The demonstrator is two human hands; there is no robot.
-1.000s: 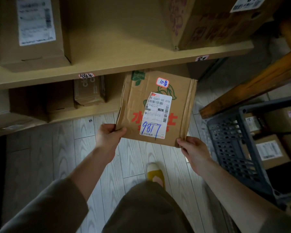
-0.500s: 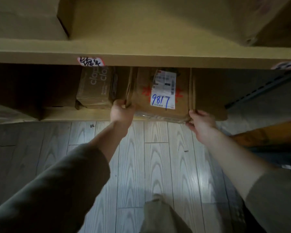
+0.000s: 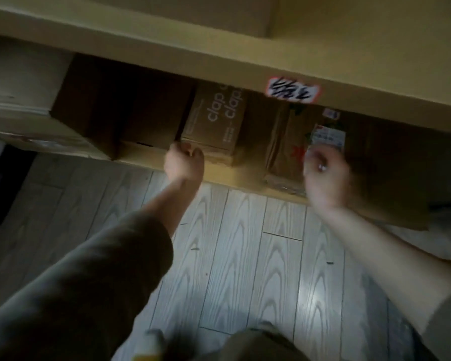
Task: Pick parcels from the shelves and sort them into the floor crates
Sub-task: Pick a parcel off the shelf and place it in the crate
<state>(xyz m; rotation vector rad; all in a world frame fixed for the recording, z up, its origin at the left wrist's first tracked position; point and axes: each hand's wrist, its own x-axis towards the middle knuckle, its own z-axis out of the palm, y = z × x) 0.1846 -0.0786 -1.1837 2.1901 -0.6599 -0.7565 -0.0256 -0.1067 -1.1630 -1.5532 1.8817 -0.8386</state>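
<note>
head view, tilted and dim: i take the handwritten shelf tag (image 3: 292,93) as my marker. below and to the left of that tag, on the lower shelf board (image 3: 141,156), sits the small clap box (image 3: 216,123), the parcel i judge i am after now. my left hand (image 3: 184,162) is down-left of the tag with its fingers curled round the box's near bottom corner, thumb on the front edge. my right hand (image 3: 323,175) is below and slightly right of the tag, in front of the flat labelled parcel (image 3: 284,149) that lies directly beneath the tag. it is smeared by motion, so i cannot tell whether it is slack, clenched or holding anything. farther left of the tag stands a bigger dark carton (image 3: 110,108). the clap box looks like stiff corrugated card, compact and probably light, with dry faces that should not slip. a corner pinch alone may let it twist, so i would slide it toward the shelf lip and take it by two opposite sides, or with one palm under the base. no floor crate shows here.
</note>
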